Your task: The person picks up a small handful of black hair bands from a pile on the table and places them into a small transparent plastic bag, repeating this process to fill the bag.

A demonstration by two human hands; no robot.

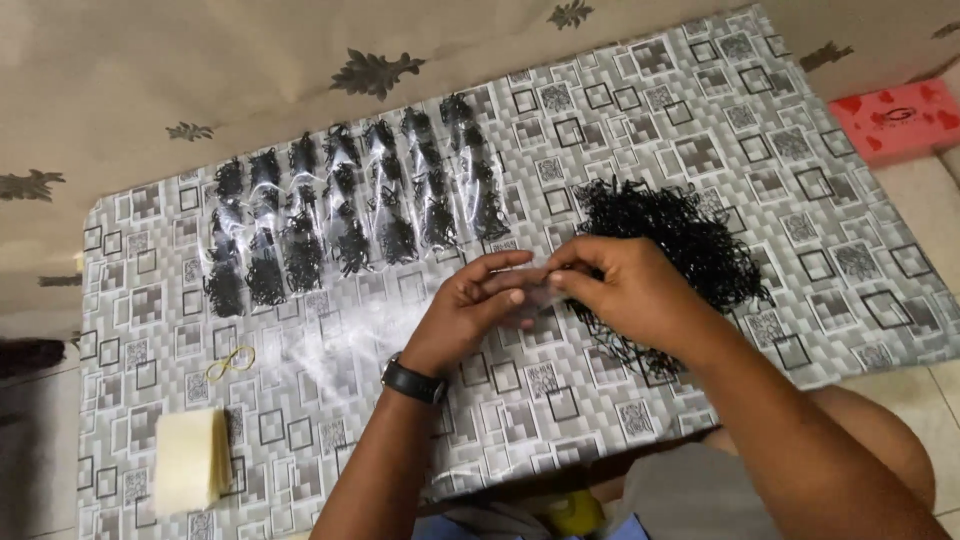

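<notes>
We find left hand (pixel 470 300) and right hand (pixel 610 285) pinching what seems a small clear bag (pixel 540 295); black bands (pixel 680 240) at two o'clock could snag and spill.

A grey mat (pixel 700 150) with square patterns lay on a beige cloth (pixel 200 70) printed with dark leaves. Pale floor tiles (pixel 930 210) showed at three o'clock.

**Small clear bag held between both hands over patterned surface**

A small clear bag (pixel 540 292) is pinched between the left hand (pixel 470 305) and the right hand (pixel 625 290). A loose heap of black bands (pixel 690 240) is seen just behind the right hand. Filled packets (pixel 350 215) are laid in rows on the grey patterned surface (pixel 850 300). A stack of pale bags (pixel 190 460) and a yellow rubber band (pixel 230 363) are seen at the left.
</notes>
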